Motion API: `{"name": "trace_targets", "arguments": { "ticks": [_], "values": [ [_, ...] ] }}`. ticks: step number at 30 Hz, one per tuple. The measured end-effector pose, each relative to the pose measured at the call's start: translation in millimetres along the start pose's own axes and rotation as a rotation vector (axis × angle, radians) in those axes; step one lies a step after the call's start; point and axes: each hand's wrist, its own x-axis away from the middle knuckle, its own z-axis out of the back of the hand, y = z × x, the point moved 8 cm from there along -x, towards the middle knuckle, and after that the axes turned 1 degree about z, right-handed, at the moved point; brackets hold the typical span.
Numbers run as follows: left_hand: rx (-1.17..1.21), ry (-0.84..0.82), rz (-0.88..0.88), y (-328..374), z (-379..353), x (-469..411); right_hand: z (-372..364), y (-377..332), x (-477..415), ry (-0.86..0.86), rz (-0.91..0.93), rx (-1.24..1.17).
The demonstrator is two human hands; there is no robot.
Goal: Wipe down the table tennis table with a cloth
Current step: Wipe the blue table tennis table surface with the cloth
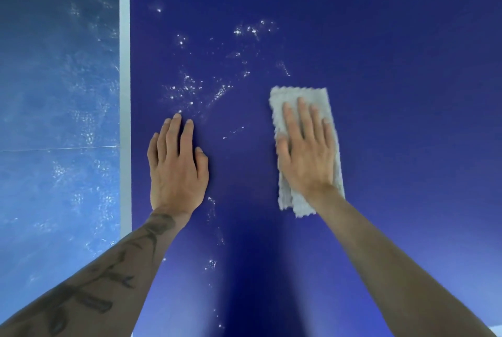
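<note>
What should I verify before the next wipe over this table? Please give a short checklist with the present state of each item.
1. The right hand lies flat on the cloth: ok.
2. The cloth lies flat on the table: ok.
3. The white specks are gone: not ok, many lie left of the cloth and beyond it.
4. The left hand is out of a leftward wiping path: not ok, it rests flat on the table left of the cloth.
5. The underside of the cloth is clean: cannot tell, it is hidden.

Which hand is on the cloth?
The right hand, fingers straight, presses the grey cloth; the left hand lies flat on the bare blue table.
</note>
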Motion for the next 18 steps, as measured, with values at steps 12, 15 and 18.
{"name": "trace_targets", "arguments": {
  "ticks": [12, 15, 18],
  "values": [
    [0.008, 0.014, -0.013, -0.3, -1.1, -0.4, -10.5, -39.5, 16.9, -0.01, 0.182, -0.004],
    [0.016, 0.026, -0.005, -2.1, -3.3, -0.4, 6.5, 7.7, -23.4, 0.021, -0.089, -0.011],
    [0.009, 0.02, -0.007, -2.4, -4.1, 0.1, 12.2, -14.0, -59.7, 0.068, -0.192, -0.092]
  ]
}}
